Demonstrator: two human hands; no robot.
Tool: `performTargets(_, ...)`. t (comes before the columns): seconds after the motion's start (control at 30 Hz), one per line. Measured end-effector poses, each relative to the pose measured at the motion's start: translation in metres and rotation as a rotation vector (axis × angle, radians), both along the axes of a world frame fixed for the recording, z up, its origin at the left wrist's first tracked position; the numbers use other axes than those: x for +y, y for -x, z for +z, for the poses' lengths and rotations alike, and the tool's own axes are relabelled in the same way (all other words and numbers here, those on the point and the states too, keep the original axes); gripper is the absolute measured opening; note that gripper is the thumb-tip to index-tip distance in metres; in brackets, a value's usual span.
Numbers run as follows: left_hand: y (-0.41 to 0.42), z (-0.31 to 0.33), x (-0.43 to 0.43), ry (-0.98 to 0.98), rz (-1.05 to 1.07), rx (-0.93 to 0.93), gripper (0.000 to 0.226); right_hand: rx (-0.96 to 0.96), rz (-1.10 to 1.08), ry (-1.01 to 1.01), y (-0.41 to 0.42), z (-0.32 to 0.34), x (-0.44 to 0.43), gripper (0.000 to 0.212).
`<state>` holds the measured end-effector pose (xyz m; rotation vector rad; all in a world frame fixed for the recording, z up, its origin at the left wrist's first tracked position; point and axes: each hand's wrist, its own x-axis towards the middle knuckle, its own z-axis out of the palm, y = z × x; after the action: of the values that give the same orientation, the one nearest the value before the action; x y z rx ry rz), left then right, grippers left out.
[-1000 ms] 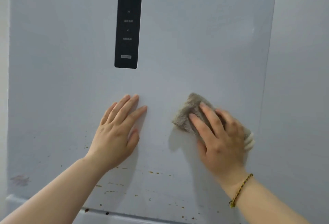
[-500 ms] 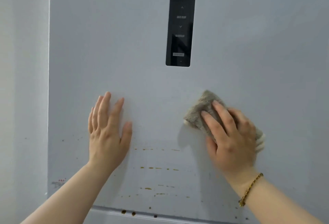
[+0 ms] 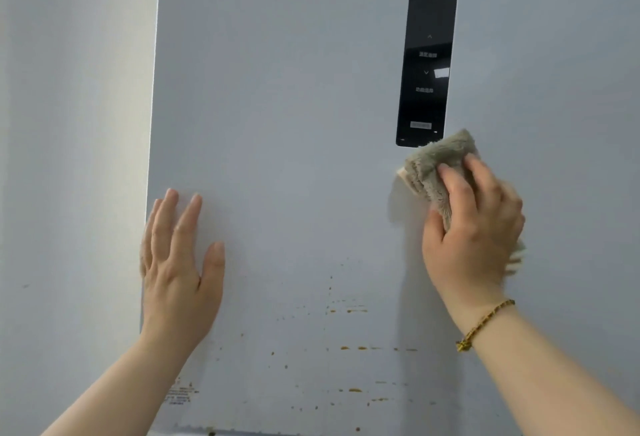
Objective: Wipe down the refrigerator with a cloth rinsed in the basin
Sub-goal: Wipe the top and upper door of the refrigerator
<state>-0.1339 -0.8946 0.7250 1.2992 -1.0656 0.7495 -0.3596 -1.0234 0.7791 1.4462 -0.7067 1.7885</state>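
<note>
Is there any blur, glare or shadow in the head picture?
Head view: the right hand casts a soft shadow leftward on the door; a small white glare sits on the black panel; the cloth is slightly motion-blurred at its lower right end.

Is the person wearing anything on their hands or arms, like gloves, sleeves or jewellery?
No gloves and no sleeves show: both forearms are bare as far as the picture reaches. The left hand has nothing on it or its wrist. The right hand has a thin beaded bracelet of gold and dark beads around its wrist. No rings show.
</note>
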Motion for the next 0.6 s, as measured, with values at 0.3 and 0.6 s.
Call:
performTargets(0.3, -0.022, 0.002, 0.026, -0.077, -0.092, 0.187, 0.055, 0.678, -0.053, 0.310, -0.024, -0.051, 0.014, 0.029)
performTargets(0.6, -0.032, 0.003, 0.041, -0.047, -0.551, 0.504, 0.058, 0.449, 0.008, 0.141, -0.060, -0.061, 0.032, 0.034)
